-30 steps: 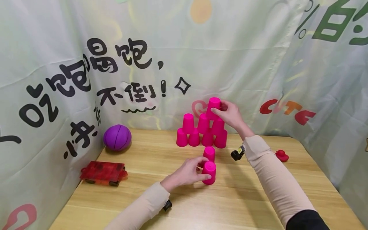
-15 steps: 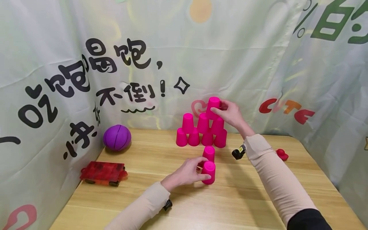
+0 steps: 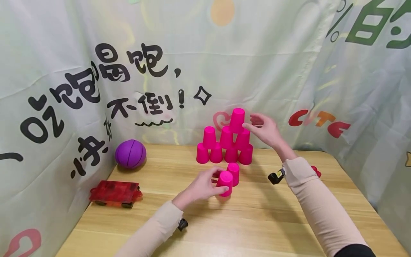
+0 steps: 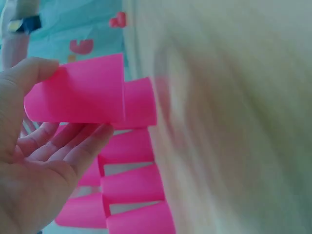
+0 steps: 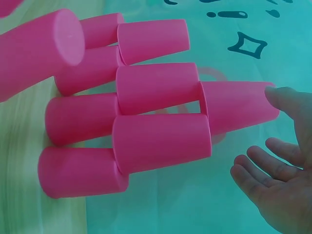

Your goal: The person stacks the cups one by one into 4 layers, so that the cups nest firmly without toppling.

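My left hand (image 3: 200, 186) grips an upside-down pink plastic cup (image 3: 226, 178) between thumb and fingers. In the left wrist view this held cup (image 4: 83, 92) has its rim raised off the tabletop. Another upside-down pink cup (image 3: 234, 173) stands on the table just behind it. Farther back, pink cups are piled in three tiers: several in the bottom row (image 3: 203, 153), three in the middle row (image 3: 209, 137) and a single top cup (image 3: 237, 119). My right hand (image 3: 265, 131) is beside that top cup with fingers spread, its thumb tip overlapping the cup's edge in the right wrist view.
A purple ball (image 3: 130, 153) lies at the table's back left. In front of it is a red toy car (image 3: 115, 192). A small red toy (image 3: 316, 171) is partly covered by my right sleeve. A printed cloth (image 3: 179, 64) hangs around the wooden table (image 3: 257, 228).
My right hand has loosened from the top cup and drawn back to the right; that cup stays on the pile. My left hand has lifted the front cup and moved it left.
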{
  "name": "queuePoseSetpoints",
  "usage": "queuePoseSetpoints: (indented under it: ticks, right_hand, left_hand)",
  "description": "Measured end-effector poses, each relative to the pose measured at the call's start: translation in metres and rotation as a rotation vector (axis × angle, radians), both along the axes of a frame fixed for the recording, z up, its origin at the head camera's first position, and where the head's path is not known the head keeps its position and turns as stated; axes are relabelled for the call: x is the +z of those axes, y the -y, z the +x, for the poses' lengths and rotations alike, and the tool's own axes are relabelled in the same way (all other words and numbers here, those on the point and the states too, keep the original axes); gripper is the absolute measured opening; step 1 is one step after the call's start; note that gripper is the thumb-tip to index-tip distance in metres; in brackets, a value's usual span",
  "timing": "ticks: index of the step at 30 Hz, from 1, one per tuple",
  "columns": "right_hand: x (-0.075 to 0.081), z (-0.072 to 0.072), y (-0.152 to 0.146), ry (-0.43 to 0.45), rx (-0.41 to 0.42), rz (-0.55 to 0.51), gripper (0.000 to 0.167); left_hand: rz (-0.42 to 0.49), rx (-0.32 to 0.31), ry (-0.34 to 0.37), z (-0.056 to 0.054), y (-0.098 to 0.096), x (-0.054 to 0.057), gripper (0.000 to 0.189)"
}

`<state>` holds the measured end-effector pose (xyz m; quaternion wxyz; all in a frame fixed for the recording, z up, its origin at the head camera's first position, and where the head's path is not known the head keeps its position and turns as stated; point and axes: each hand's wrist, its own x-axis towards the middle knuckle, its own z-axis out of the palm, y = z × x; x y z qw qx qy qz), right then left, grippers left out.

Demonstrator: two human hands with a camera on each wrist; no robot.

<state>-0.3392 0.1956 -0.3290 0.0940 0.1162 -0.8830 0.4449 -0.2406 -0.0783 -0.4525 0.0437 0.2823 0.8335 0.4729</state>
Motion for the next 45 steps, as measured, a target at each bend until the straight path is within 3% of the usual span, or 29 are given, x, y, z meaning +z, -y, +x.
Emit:
queuePoseSetpoints:
  ticks: [5, 11, 16, 25, 34, 45]
  right_hand:
    - [-0.009, 0.013, -0.006, -0.029, 0.018, -0.019, 0.075]
    - [-0.022, 0.029, -0.008, -0.041, 0.022, -0.019, 0.068]
    - [-0.034, 0.041, -0.006, -0.059, 0.041, -0.019, 0.063]
    - [-0.058, 0.059, 0.007, -0.03, 0.08, -0.022, 0.064]
    - [-0.084, 0.067, 0.017, -0.006, 0.134, -0.006, 0.061]
    - [-0.115, 0.068, 0.023, 0.038, 0.182, -0.04, 0.063]
  left_hand:
    - [0.098, 0.035, -0.082, -0.009, 0.011, 0.014, 0.053]
    - [0.16, 0.127, -0.178, -0.024, 0.022, 0.036, 0.052]
    - [0.155, 0.179, -0.195, -0.034, 0.027, 0.057, 0.054]
    - [0.167, 0.201, -0.236, -0.058, 0.021, 0.084, 0.055]
    - [0.151, 0.245, -0.239, -0.078, 0.008, 0.103, 0.055]
    - [0.139, 0.29, -0.213, -0.098, -0.002, 0.114, 0.056]
